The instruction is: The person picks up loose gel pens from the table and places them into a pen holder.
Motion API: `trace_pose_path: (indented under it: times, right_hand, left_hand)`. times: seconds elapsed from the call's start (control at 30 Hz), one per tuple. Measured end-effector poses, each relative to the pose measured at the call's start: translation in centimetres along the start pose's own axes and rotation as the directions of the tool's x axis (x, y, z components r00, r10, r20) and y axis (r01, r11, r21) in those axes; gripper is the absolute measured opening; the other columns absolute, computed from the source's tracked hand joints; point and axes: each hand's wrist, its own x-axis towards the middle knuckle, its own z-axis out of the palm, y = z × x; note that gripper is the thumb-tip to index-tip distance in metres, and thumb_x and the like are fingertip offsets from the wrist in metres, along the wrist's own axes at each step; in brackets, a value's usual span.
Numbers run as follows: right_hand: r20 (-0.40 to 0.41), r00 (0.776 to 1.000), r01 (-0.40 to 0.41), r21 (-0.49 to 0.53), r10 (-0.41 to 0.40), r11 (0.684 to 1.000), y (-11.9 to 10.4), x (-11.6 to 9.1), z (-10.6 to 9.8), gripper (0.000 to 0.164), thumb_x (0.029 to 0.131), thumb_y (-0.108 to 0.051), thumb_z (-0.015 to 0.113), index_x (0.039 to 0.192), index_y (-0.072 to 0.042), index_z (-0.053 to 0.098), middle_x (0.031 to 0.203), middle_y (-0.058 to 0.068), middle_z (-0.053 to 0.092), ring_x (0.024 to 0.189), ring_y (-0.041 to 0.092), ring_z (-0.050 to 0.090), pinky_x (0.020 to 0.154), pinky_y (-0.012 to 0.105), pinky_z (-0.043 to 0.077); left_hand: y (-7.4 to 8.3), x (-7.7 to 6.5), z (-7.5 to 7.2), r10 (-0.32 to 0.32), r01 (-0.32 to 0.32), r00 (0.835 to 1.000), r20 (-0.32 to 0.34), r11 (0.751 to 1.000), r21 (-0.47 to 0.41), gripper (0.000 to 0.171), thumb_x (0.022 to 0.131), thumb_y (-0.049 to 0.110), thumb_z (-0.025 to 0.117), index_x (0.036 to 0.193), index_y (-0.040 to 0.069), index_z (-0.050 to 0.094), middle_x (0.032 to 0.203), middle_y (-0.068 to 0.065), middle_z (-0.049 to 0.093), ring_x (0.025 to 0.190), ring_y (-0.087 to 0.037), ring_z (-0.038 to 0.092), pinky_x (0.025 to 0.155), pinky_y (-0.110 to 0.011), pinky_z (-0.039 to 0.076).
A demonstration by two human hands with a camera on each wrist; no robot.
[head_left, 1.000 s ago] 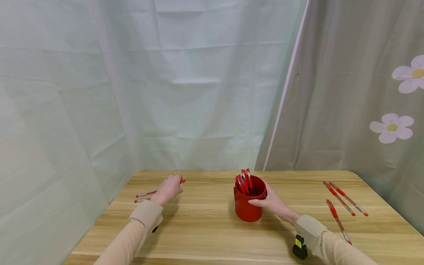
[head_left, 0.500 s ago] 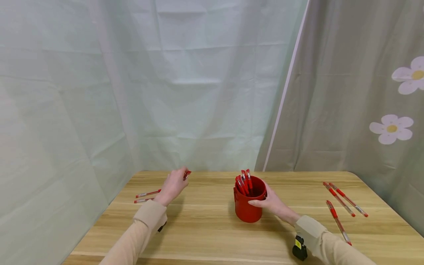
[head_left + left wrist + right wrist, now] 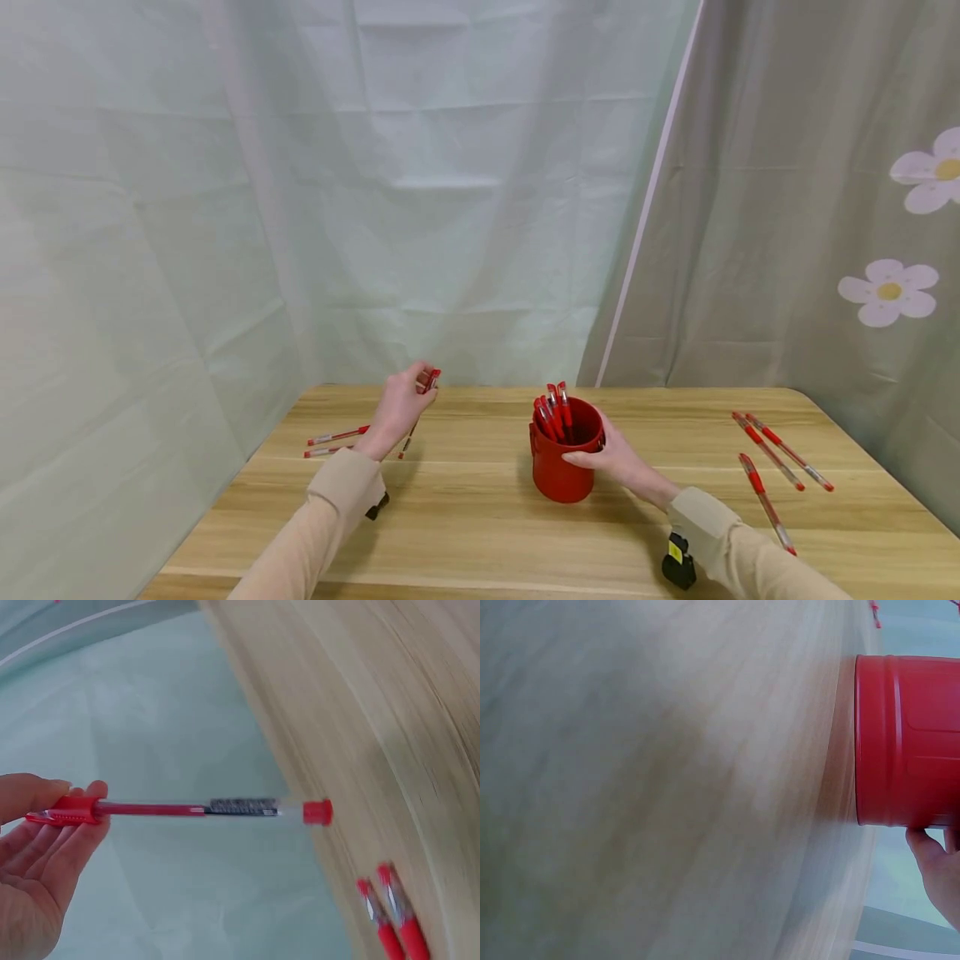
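My left hand [image 3: 397, 408] pinches a capped red gel pen [image 3: 157, 810] by its cap, over the left part of the table. The left wrist view shows the pen's clear barrel reaching away from the fingers. Just left of this hand in the head view, two more red pens [image 3: 337, 436] lie close together, partly hidden by the wrist. A red pen cup [image 3: 564, 479] stands upright near the middle, with several red pens [image 3: 551, 414] leaning inside. My right hand [image 3: 618, 458] grips the cup's right side, thumb in front; the other fingers are mostly hidden behind it.
Three red pens [image 3: 767, 504] lie on the right side of the wooden table [image 3: 465, 533]. A pale curtain [image 3: 465, 208] hangs behind the table's back edge, and a grey flowered curtain [image 3: 757, 250] at the right. Black devices [image 3: 678, 562] sit under both wrists.
My left hand has risen and moved slightly right, lifting the pen off the table and tipping it from flat to steep. The right hand and the pen cup have stayed still.
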Motion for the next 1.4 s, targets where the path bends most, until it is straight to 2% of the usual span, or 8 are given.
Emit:
trace_pose_path:
  times: [0.07, 0.2, 0.4, 0.57, 0.63, 0.87, 1.13, 1.4]
  right_hand:
    - [-0.008, 1.000, -0.005, -0.006, 0.005, 1.000, 0.6, 0.2, -0.1, 0.076, 0.073, -0.008, 0.075, 0.135, -0.004, 0.032, 0.128, 0.015, 0.043, 0.113, 0.031, 0.041, 0.089, 0.040, 0.037]
    - [-0.016, 1.000, 0.000, -0.015, 0.000, 1.000, 0.9, 0.2, -0.1, 0.076, 0.072, -0.011, 0.076, 0.134, -0.005, 0.033, 0.127, 0.014, 0.044, 0.113, 0.030, 0.041, 0.089, 0.041, 0.037]
    - [-0.013, 1.000, -0.009, -0.011, 0.009, 1.000, 0.6, 0.2, -0.1, 0.076, 0.072, -0.010, 0.076, 0.135, -0.005, 0.033, 0.128, 0.014, 0.043, 0.113, 0.030, 0.041, 0.088, 0.039, 0.037]
    - [0.003, 1.000, -0.014, -0.016, 0.014, 1.000, -1.4, -0.4, 0.2, 0.076, 0.074, -0.008, 0.074, 0.134, 0.001, 0.030, 0.127, 0.019, 0.042, 0.113, 0.035, 0.040, 0.087, 0.039, 0.038]
    - [0.006, 1.000, -0.015, -0.022, 0.015, 1.000, -2.2, -0.7, 0.3, 0.076, 0.074, -0.008, 0.074, 0.134, 0.002, 0.030, 0.127, 0.020, 0.042, 0.113, 0.036, 0.040, 0.087, 0.039, 0.038]
    - [0.010, 1.000, -0.011, -0.036, 0.012, 0.999, -2.4, -0.7, 0.3, 0.075, 0.074, -0.009, 0.074, 0.134, 0.002, 0.030, 0.127, 0.020, 0.043, 0.113, 0.035, 0.040, 0.088, 0.041, 0.038]
    - [-0.002, 1.000, -0.008, -0.037, 0.007, 0.999, 0.1, 0.0, -0.3, 0.076, 0.074, -0.011, 0.075, 0.135, -0.004, 0.031, 0.128, 0.014, 0.043, 0.114, 0.031, 0.040, 0.088, 0.040, 0.038]
    - [-0.003, 1.000, 0.011, -0.040, -0.011, 0.999, 0.8, 0.1, -0.3, 0.074, 0.073, -0.015, 0.076, 0.134, -0.009, 0.034, 0.127, 0.011, 0.044, 0.113, 0.028, 0.041, 0.087, 0.041, 0.039]
  left_hand:
    - [0.2, 0.1, 0.0, -0.038, 0.038, 0.999, 0.005, 0.993, -0.111, 0.021, 0.081, -0.004, 0.063, 0.102, -0.002, 0.057, 0.081, -0.009, 0.059, 0.068, -0.023, 0.061, 0.059, -0.032, 0.050]
    - [0.7, 0.3, -0.1, -0.095, 0.093, 0.995, 0.006, 0.954, -0.284, 0.023, 0.083, 0.001, 0.063, 0.105, -0.001, 0.056, 0.085, -0.012, 0.059, 0.074, -0.030, 0.062, 0.065, -0.035, 0.051]
    - [1.6, 0.6, 0.0, -0.097, 0.083, 0.995, -0.018, 0.916, -0.393, 0.025, 0.083, 0.001, 0.064, 0.106, -0.003, 0.057, 0.085, -0.016, 0.061, 0.074, -0.031, 0.062, 0.068, -0.037, 0.050]
    - [4.0, 0.4, -0.7, -0.101, 0.097, 0.995, 0.017, 0.867, -0.488, 0.026, 0.084, -0.003, 0.061, 0.109, -0.007, 0.053, 0.091, -0.023, 0.059, 0.081, -0.039, 0.060, 0.074, -0.043, 0.048]
    - [4.9, 0.3, -0.9, -0.115, 0.113, 0.993, 0.027, 0.852, -0.512, 0.025, 0.085, -0.004, 0.059, 0.108, -0.008, 0.053, 0.092, -0.024, 0.059, 0.083, -0.041, 0.059, 0.074, -0.043, 0.048]
    - [5.8, 0.9, -0.7, -0.151, 0.135, 0.988, 0.021, 0.798, -0.588, 0.023, 0.084, -0.005, 0.059, 0.106, -0.008, 0.053, 0.095, -0.028, 0.059, 0.083, -0.041, 0.059, 0.073, -0.039, 0.049]
    - [6.8, 1.5, -0.4, -0.178, 0.136, 0.984, -0.001, 0.756, -0.641, 0.025, 0.084, -0.005, 0.060, 0.108, -0.007, 0.053, 0.096, -0.028, 0.058, 0.075, -0.028, 0.064, 0.072, -0.038, 0.049]
    - [8.3, 2.1, 0.0, -0.151, 0.093, 0.988, -0.023, 0.714, -0.694, 0.025, 0.084, -0.006, 0.059, 0.107, -0.008, 0.052, 0.097, -0.029, 0.058, 0.083, -0.043, 0.059, 0.073, -0.037, 0.049]
